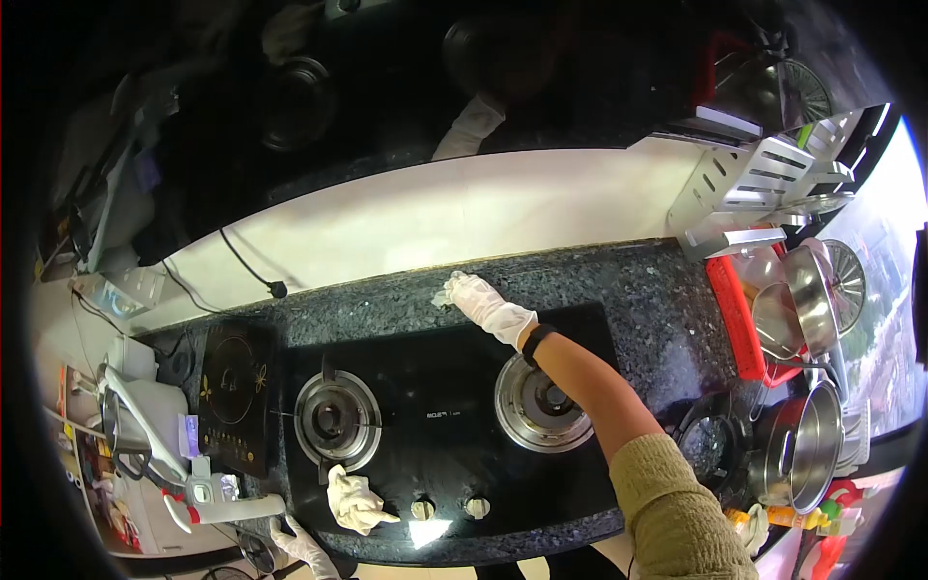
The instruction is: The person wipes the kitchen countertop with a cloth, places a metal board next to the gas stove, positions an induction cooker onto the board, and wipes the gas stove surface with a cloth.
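Note:
My right hand (476, 302), in a white glove, reaches across the stove to the granite counter strip behind it. Its fingers are closed and press a small pale cloth (443, 298) onto the stone; most of the cloth is hidden under the hand. Low at the left, my left hand (304, 548), also gloved, rests at the counter's front edge with its fingers apart and nothing visible in them. Close by lies a white cylindrical thing with a red end (237, 509). A crumpled cream cloth (355, 501) lies on the black gas stove (440, 362), below the left burner (337, 420).
An induction cooker (232, 396) stands left of the stove. At the right are a red dish basket (735, 319) with metal bowls, a steel pot (800, 445) and a dark pan (710, 440). A black plug (277, 289) hangs on the wall. The dark range hood (387, 116) overhangs the back.

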`<state>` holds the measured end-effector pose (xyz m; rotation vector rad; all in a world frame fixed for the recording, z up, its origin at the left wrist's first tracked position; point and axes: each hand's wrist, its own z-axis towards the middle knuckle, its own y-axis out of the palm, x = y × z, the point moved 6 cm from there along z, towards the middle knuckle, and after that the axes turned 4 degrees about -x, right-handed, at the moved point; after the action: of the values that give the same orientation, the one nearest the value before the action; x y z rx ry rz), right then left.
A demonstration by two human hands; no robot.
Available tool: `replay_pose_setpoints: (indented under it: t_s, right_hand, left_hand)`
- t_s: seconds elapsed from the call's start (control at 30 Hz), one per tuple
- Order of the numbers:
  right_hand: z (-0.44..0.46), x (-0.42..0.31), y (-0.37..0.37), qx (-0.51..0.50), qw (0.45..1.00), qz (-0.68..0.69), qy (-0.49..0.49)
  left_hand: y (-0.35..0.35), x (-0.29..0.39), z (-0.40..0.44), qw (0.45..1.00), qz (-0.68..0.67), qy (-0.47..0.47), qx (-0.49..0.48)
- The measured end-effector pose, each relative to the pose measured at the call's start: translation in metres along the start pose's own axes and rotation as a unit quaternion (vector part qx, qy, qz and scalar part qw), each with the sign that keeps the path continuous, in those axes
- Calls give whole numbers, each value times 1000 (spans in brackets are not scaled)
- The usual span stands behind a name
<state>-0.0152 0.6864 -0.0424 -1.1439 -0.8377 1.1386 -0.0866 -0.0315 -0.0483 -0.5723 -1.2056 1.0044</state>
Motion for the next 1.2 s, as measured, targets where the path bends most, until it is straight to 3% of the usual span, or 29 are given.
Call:
replay_pose_setpoints:
  t_s: [0.1,0.2,0.27,0.33,0.4,0.5,0.6,0.63,0.7,0.77,0.83,0.87,0.93,0.97,1.0,1.07,1.17,1.2]
  right_hand:
    - [-38,18,-27,-29,988,-154,2]
    - [-100,71,-96,-46,987,-156,-8]
    - [-148,130,-102,26,995,-92,25]
    - [-188,191,-112,38,994,-55,91]
    - [-226,235,-117,-19,960,-208,188]
    - [-252,300,-118,-119,914,-27,386]
    - [-239,295,-173,-117,904,4,411]
    - [-243,293,-184,-77,878,131,453]
    - [-260,311,-160,-14,889,165,427]
    - [-276,327,-122,93,773,390,491]
    - [-264,309,-134,104,903,166,382]
    - [-259,295,-138,105,942,47,316]
    - [-250,260,-145,-1,959,53,278]
    - [-265,254,-137,13,950,175,259]
    - [-281,258,-115,4,946,213,245]
    - [-296,241,-135,-73,950,112,281]
    - [-303,249,-179,-159,830,229,483]
    - [-304,289,-157,-227,909,33,348]
  left_hand:
    - [-2,3,-2,1000,0,6,8]
    - [-3,8,-1,999,15,33,16]
    - [-50,116,-25,996,-47,75,0]
    - [-51,124,-25,996,-32,82,-12]
    - [-46,112,-22,995,-16,93,-9]
    - [-44,109,-24,996,-2,93,-1]
    - [-45,114,-23,995,-7,94,-13]
    - [-45,116,-23,995,-11,93,-19]
    - [-49,122,-23,994,-13,108,-4]
    - [-47,119,-25,990,12,136,25]
    - [-44,117,-23,993,-7,114,0]
    - [-43,117,-23,994,-17,103,-14]
    - [-51,140,-28,994,-8,109,-15]
    - [-53,141,-28,994,-2,112,-18]
    - [-52,142,-28,993,-1,113,-18]
    - [-54,147,-28,993,7,115,-21]
    - [-50,131,-25,992,10,123,-6]
    - [-48,128,-25,992,9,123,3]
